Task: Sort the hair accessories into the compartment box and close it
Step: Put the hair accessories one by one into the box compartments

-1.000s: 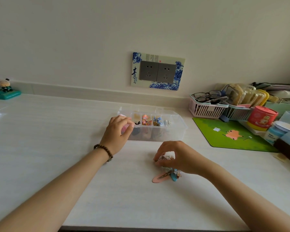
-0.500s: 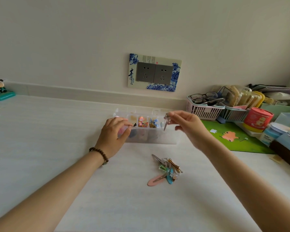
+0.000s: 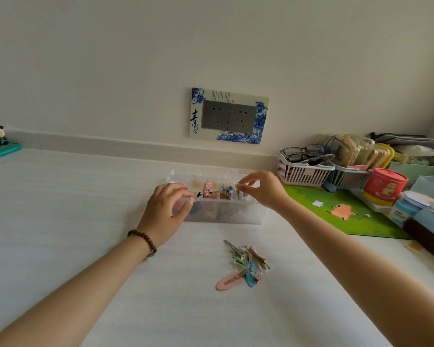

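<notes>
The clear compartment box (image 3: 226,211) sits open on the counter (image 3: 73,221) toward its back edge, midway along, with several of its compartments already holding colourful pieces. The left hand (image 3: 164,212) rests against the box's left end, fingers (image 3: 183,196) curled over the near rim and steadying it. The right hand (image 3: 263,190) hovers over the box's right end with thumb and forefinger pinched narrow above the rightmost compartment; a small silvery clip (image 3: 241,195) lies just beneath them, though whether it is gripped or already let go cannot be told. The pile of hair clips (image 3: 243,265) waits unsorted on the counter nearer the front edge, well apart from the box. To do this drop well, the pinch should probably open only once the piece is low inside its own compartment, so that it cannot bounce over a divider, while the left hand stays braced so the light box does not slide.
</notes>
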A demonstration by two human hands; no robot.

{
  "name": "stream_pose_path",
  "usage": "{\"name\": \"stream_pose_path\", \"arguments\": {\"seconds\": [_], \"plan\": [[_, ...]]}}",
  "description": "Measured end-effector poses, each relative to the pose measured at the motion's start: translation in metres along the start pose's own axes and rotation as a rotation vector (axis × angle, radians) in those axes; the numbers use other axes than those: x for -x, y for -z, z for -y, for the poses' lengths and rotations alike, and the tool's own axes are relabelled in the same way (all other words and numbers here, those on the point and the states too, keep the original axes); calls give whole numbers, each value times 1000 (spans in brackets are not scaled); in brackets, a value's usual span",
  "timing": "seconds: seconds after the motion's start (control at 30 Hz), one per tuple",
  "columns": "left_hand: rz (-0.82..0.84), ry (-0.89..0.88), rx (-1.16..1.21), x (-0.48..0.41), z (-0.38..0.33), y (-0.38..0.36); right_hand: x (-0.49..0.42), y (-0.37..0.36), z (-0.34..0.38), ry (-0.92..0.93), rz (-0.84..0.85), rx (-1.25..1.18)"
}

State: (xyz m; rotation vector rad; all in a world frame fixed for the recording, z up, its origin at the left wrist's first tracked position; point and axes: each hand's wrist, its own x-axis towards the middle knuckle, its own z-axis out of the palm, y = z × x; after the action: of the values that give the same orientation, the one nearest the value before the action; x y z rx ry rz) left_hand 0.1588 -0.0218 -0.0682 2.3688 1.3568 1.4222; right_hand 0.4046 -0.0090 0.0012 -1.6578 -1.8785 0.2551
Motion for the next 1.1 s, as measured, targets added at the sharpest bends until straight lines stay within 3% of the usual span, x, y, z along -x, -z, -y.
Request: {"name": "stream_pose_path", "arguments": {"seconds": [0.17,0.3,0.43,0.6,0.67,0.83,1.1], "plan": [[2,5,3,0,1,0,10,3,0,76,-41,-56],[-6,-5,2,0,2,-1,17,0,-5,89,21,105],[0,-3,-1,0,2,-1,22,4,-6,89,48,119],[15,5,-10,1,1,0,55,14,7,194,-24,-139],[17,8,-13,0,1,0,72,20,11,212,81,-174],[-2,4,-6,1,0,0,93,9,1,176,395,52],[-6,1,-13,1,0,-1,98,-2,2,90,446,-13]]}}
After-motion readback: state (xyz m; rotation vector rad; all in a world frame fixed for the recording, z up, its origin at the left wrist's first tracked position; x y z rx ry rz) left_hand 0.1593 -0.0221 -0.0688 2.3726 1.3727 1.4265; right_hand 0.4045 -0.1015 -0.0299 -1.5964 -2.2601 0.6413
